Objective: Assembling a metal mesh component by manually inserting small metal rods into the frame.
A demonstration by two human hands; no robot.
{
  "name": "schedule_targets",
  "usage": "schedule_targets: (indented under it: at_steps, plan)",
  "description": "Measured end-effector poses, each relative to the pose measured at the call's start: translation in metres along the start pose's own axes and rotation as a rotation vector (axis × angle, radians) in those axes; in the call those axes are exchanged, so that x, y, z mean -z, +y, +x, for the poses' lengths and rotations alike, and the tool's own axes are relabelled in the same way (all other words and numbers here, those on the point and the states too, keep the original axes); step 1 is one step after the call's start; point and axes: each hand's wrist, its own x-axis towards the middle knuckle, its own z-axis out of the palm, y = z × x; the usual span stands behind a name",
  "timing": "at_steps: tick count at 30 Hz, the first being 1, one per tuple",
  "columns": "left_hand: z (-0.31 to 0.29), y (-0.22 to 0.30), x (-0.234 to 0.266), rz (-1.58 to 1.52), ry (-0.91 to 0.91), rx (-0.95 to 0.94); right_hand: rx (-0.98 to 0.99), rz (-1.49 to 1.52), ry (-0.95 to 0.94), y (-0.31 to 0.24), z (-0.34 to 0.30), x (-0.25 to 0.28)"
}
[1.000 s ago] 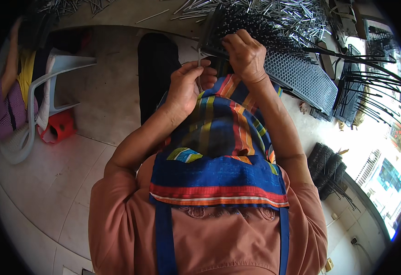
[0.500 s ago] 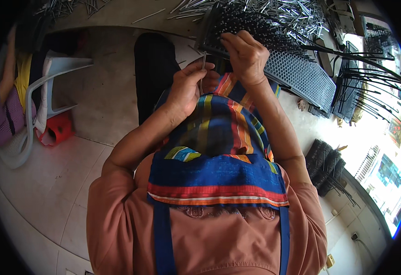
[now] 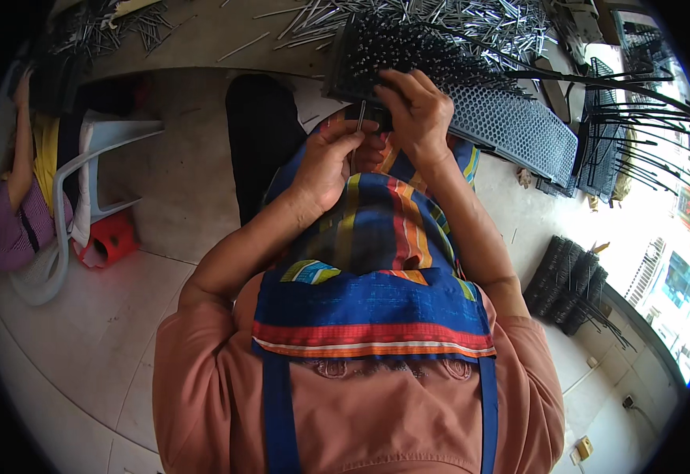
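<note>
My left hand is closed around a few thin metal rods, which stand up between thumb and fingers. My right hand is pinched at the near edge of a black rack; whatever lies between its fingertips is too small or hidden to make out. Many dark rods with pale tips stand close together in that rack. A grey perforated panel stretches from the rack toward the right. Both hands work above my striped apron, close to each other.
Loose metal rods lie heaped on the table behind the rack. Black wire racks jut out at right, and bundled black pieces sit on the floor. At left are a pale chair, a red container and another person.
My left hand has shifted slightly right and down with the rods. The right hand has moved a little down and left at the rack. At left, the other person's arm has moved.
</note>
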Motion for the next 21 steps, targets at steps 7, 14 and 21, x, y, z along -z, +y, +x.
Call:
schedule_targets:
  at_steps: [7, 14, 21]
  plan:
    - [0.011, -0.001, -0.008, 0.142, -0.11, 0.113, -0.599, 0.719, -0.26, 0.007, -0.025, 0.015]
    - [0.022, -0.014, 0.046, 0.216, 0.083, 0.192, -0.274, 0.37, 0.236, 0.011, -0.005, 0.015]
    - [0.022, -0.007, 0.048, 0.215, 0.116, 0.129, 0.101, -0.052, 0.04, 0.004, 0.005, 0.01]
